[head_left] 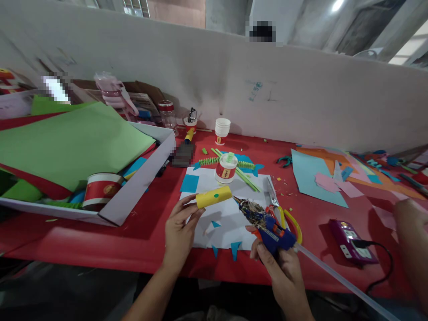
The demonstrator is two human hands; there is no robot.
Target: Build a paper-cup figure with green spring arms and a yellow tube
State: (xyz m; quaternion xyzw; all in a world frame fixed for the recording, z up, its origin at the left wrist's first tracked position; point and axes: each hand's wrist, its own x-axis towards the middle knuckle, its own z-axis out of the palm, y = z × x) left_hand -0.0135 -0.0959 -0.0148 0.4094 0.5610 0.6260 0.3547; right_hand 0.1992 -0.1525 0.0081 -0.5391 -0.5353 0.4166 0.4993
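Note:
My left hand [182,223] pinches one end of a yellow paper tube [209,197] that has a small green dot on its side. My right hand [279,263] is wrapped round a blue glue gun [267,223], its nozzle close to the tube's right end; whether they touch I cannot tell. A long clear glue stick [341,276] sticks out of the gun's back. Under both hands lies a white sheet [203,232] with blue paper scraps [236,250]. Beyond the tube stands a red and white paper cup [226,169], with folded green paper strips [209,161] beside it.
A white box [133,191] of coloured paper fills the left. Yellow-handled scissors [292,223] lie beside the glue gun. Stacked paper cups [222,130] stand near the wall. To the right are light blue paper [312,178], a purple power unit [352,243] and another person's arm [411,240].

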